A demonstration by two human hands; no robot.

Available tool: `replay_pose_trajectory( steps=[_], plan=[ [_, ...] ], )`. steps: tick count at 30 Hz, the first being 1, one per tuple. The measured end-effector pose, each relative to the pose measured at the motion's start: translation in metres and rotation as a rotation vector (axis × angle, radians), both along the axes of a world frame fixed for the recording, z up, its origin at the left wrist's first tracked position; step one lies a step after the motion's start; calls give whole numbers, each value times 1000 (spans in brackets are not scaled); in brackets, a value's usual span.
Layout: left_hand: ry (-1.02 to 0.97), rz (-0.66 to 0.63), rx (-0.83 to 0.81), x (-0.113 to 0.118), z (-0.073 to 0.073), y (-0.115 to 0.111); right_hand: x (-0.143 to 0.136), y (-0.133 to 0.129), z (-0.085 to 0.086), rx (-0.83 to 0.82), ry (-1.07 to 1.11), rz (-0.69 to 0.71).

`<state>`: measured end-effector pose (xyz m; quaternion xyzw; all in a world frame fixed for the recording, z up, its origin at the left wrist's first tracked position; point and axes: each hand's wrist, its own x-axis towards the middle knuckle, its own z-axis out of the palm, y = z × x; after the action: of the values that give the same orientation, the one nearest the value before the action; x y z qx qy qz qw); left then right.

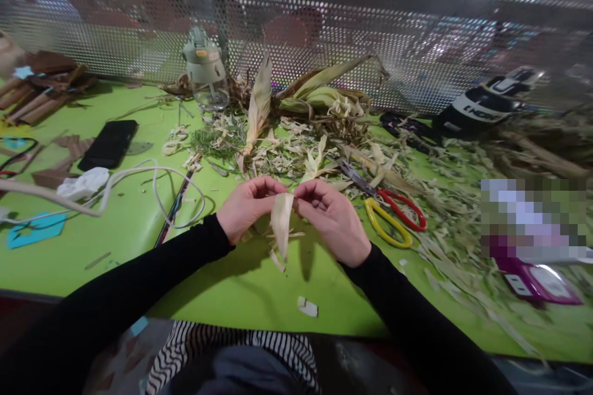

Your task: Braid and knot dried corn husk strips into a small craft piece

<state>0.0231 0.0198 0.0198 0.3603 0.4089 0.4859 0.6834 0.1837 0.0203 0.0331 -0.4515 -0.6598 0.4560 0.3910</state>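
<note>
Between my two hands hangs a pale strip of corn husk (280, 225), pinched at its upper end above the green table. My left hand (250, 205) grips its left side, thumb and forefinger pressed together. From the right, my right hand (334, 217) pinches the same end, its other fingers curled. Small husk scraps (277, 260) lie under the strip. A pair of scissors (391, 213) with one red and one yellow handle rests just right of my right hand, blades partly among husk shreds. A whole corn husk (259, 105) stands behind my hands.
Husk shreds (287, 151) cover the table's back and right. A clear bottle (206, 74) and a black bottle (482, 102) stand near the perforated metal screen (139, 24). On the left are a phone (109, 145), a white cable (155, 170) and blue paper (37, 229).
</note>
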Motion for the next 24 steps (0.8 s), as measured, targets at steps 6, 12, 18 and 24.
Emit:
replay_pose_trajectory(
  steps=[6, 12, 18, 24],
  plan=[
    [-148, -103, -248, -8, 3, 5, 6, 6, -6, 238, -17, 92],
    [-122, -147, -282, -10, 8, 4, 9, 7, 3, 454, -306, 109],
    [5, -77, -2, -7, 4, 0, 10, 6, 4, 313, -359, 98],
    [301, -45, 357, -5, 12, -7, 8, -1, 6, 107, -147, 9]
  ],
)
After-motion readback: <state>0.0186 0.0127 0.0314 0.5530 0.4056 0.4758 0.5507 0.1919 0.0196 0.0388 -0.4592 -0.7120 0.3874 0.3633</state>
